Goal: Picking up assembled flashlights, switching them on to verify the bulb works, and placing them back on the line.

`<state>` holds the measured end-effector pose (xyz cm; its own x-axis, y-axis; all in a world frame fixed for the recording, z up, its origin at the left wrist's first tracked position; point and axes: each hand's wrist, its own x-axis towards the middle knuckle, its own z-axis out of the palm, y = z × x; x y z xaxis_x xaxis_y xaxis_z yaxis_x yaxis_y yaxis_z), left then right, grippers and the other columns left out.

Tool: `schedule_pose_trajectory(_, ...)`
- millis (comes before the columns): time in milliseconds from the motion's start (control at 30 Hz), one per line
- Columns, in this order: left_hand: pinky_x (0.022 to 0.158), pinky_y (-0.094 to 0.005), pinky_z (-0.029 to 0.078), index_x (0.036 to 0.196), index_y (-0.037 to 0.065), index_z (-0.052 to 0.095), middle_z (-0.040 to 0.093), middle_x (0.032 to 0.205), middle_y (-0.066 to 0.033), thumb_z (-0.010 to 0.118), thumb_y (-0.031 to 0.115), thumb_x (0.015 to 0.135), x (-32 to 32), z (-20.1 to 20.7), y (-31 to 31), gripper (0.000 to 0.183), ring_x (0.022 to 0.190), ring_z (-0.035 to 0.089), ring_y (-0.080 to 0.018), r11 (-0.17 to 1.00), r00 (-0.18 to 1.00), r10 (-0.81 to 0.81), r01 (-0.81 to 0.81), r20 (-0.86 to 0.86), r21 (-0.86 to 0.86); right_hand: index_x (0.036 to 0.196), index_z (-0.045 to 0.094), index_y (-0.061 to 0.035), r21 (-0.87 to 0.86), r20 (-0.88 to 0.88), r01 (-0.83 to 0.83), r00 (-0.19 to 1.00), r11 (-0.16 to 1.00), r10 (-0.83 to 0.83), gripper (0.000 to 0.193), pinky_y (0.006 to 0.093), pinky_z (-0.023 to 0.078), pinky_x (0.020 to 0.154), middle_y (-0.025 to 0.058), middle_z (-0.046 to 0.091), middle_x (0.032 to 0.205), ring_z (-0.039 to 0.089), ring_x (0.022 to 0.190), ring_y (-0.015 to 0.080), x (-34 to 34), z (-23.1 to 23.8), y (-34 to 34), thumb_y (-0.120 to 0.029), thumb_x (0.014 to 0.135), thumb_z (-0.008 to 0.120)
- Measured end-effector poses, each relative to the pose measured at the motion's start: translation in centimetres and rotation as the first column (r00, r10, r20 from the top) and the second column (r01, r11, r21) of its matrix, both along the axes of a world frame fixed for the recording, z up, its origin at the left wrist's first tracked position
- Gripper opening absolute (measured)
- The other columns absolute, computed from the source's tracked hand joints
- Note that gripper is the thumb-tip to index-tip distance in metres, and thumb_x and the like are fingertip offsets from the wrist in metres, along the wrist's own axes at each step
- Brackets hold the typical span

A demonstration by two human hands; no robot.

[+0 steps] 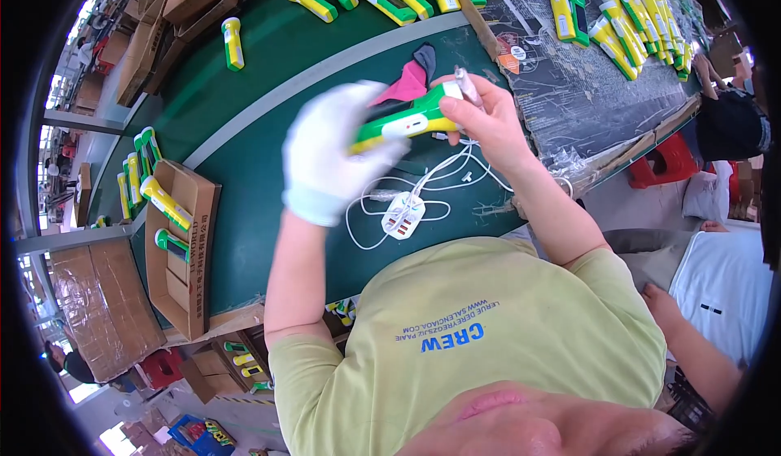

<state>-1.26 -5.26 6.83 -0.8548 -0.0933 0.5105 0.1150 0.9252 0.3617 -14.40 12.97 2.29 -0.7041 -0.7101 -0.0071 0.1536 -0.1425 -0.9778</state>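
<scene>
- The gloved left hand (pixel 338 151) is blurred; its fingers seem bent round the near end of the green-and-yellow flashlight (pixel 396 124), though how firmly I cannot tell
- The bare right hand (pixel 495 122) has thumb and fingers closed on the flashlight's other end, with a small whitish piece (pixel 464 83), kind unclear, up at the fingertips
- So the flashlight lies level between both sets of fingers, its white panel (pixel 415 125) facing up and no plug seen in it
- Just below the right fingers run white cables (pixel 443 181), leading toward a white charging hub (pixel 402 215); a pink cloth (pixel 404 87) lies just beyond the flashlight
- This flashlight looks mid-handling, not yet set down
- Others lie well beyond the fingers, in a pile (pixel 639 29) to their right and in an open carton (pixel 198 273) to their left; which are finished, I cannot tell
</scene>
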Motion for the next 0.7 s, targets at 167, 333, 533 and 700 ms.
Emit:
schedule_pose_trajectory(167,0.062,-0.0324,0.053,0.115,0.008,0.056,0.063,0.082,-0.0081,0.053,0.042,0.095,-2.1,-7.0,0.2,0.039,0.068,0.063,-0.0184,0.03,0.976,-0.185,-0.113,0.116,0.993,0.115,0.061,0.0019,-0.028,-0.324,0.197,0.926,0.98,-0.195,0.035,0.022,0.047,0.065,0.0032,0.065,0.09,0.058,0.073,0.007,0.2,0.6,0.2,-0.019,0.088,0.069)
schedule_pose_trajectory(333,0.056,-0.0292,0.053,0.113,0.012,0.052,0.06,0.083,-0.005,0.048,0.044,0.097,-1.5,-8.4,-0.5,0.036,0.066,0.06,-0.014,-0.381,0.991,-0.007,-0.128,0.135,0.916,0.103,0.068,0.0032,0.115,-0.183,0.045,0.983,0.992,-0.023,0.018,0.0206,0.045,0.064,0.0013,0.064,0.082,0.055,0.071,0.0054,-1.0,0.1,3.4,-0.009,0.091,0.063)
schedule_pose_trajectory(533,0.063,-0.0322,0.053,0.116,0.009,0.049,0.06,0.086,-0.0075,0.048,0.041,0.098,-0.9,-8.7,1.0,0.036,0.07,0.061,-0.0181,-0.409,0.993,0.003,-0.11,0.122,0.906,0.107,0.067,-0.0037,0.222,-0.544,-0.026,0.826,0.975,0.146,0.017,0.0249,0.05,0.063,0.0065,0.068,0.093,0.065,0.074,0.0111,2.8,0.1,1.1,-0.006,0.09,0.063)
schedule_pose_trajectory(700,0.066,-0.0314,0.053,0.114,0.006,0.047,0.059,0.09,-0.0072,0.047,0.037,0.099,-1.9,-10.2,1.4,0.035,0.074,0.061,-0.0166,-0.162,0.995,0.041,-0.081,0.089,0.984,0.094,0.063,-0.0103,0.127,-0.988,0.135,0.106,0.983,0.113,0.019,0.0333,0.047,0.05,0.0034,0.053,0.071,0.06,0.062,0.0202,3.3,-1.0,-2.1,-0.007,0.075,0.064)
